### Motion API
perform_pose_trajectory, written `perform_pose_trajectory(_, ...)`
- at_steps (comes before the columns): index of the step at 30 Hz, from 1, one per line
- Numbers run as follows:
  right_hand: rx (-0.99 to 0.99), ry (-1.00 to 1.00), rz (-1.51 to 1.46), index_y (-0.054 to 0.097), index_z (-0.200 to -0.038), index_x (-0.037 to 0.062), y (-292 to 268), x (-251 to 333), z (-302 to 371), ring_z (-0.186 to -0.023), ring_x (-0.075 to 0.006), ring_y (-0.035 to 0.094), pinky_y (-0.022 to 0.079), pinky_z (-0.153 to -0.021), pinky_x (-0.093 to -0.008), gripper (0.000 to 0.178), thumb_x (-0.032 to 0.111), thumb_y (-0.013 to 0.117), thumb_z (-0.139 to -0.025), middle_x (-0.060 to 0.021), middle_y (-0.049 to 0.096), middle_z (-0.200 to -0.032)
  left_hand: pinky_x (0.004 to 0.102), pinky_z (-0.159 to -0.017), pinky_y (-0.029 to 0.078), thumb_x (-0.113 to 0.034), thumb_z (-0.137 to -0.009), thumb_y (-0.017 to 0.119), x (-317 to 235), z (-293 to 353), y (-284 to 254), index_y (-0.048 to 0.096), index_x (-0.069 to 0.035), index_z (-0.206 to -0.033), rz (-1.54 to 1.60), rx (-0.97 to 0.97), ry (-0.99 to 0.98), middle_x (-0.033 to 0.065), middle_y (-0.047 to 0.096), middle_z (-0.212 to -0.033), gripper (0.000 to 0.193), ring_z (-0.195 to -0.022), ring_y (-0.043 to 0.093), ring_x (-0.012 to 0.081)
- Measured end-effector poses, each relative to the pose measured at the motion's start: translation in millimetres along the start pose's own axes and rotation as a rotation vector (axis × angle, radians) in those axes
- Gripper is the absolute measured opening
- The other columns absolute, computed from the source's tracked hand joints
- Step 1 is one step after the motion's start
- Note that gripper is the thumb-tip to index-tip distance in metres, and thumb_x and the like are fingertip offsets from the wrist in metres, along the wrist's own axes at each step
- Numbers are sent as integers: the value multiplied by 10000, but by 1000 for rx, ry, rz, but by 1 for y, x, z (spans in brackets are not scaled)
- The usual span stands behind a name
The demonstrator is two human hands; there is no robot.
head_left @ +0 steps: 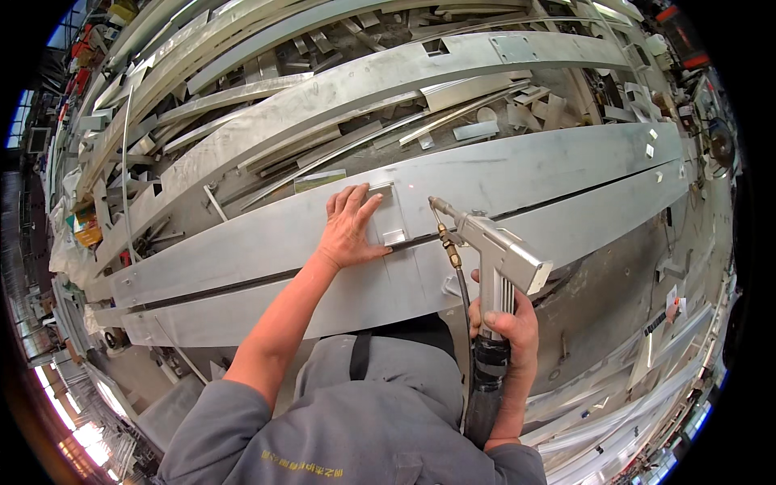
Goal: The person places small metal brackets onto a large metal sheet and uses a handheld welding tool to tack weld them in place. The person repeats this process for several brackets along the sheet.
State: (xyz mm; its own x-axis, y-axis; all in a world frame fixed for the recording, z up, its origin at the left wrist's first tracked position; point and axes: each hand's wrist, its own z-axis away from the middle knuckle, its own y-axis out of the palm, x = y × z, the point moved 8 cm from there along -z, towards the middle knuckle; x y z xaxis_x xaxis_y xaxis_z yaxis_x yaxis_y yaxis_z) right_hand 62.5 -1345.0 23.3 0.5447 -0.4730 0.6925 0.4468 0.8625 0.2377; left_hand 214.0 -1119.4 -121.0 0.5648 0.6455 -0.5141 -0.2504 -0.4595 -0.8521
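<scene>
My left hand [352, 228] rests on a long grey metal beam [271, 234], thumb and fingers spread. Its fingertips are beside a small metal bracket [394, 237]; whether they press on it I cannot tell. Another small metal piece [385, 189] sits just above, by the index finger. My right hand [512, 325] is wrapped round the grip of a silver laser welding gun [503, 252], which has a brass fitting and a thick black hose. The gun's nozzle is over the beam, right of the brackets, and a small red dot shows on the metal nearby. A second beam [323, 303] runs parallel, across a dark gap.
Behind lies a long curved metal beam [323, 95] with a square cutout, among heaped metal strips and offcuts [525, 113]. Small bright tabs [650, 150] sit at the beam's right end. Long bright profiles [638, 412] lie at the lower right.
</scene>
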Motion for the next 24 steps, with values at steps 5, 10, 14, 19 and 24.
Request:
perform_pose_trajectory(5,11,-7,-13,506,-1333,-127,-4,-10,14,-608,-167,607,502,-622,-255,855,320,748,-645,-144,630,-742,568,-1129,291,-383,-513,941,-8,4,-10,328,-240,-1505,85,-120,97,188,386,-1521,1174,-1377,365,432)
perform_pose_trajectory(10,88,-136,-107,459,-1341,-169,5,-17,28,-748,-266,714,592,-742,-347,884,332,743,-670,-250,666,-875,550,-1139,288,-386,-529,937,-12,13,-39,380,-183,-1472,141,-275,115,193,410,-1507,1114,-1384,366,427)
perform_pose_trajectory(14,321,-35,-289,409,-1341,-212,31,-33,42,-840,-346,743,621,-733,-432,864,302,715,-716,-306,660,-943,533,-1170,277,-406,-523,943,48,69,-63,434,-134,-1441,-7,-270,-53,193,415,-1521,1085,-1400,361,426)
perform_pose_trajectory(19,485,161,10,453,-1397,-19,74,-62,44,-663,-160,641,515,-609,-317,595,187,684,-888,-139,652,-893,521,-1178,261,-445,-534,943,120,155,-90,446,-123,-1459,-213,-138,-355,205,381,-1554,1098,-1430,336,409)
perform_pose_trajectory(24,458,-266,749,407,-1430,-55,130,-65,17,-796,-316,699,547,-715,-416,681,279,665,-895,-222,685,-965,505,-1194,231,-470,-776,776,176,223,-103,461,-138,-1471,-334,-203,-579,156,363,-1593,832,-1461,323,366)
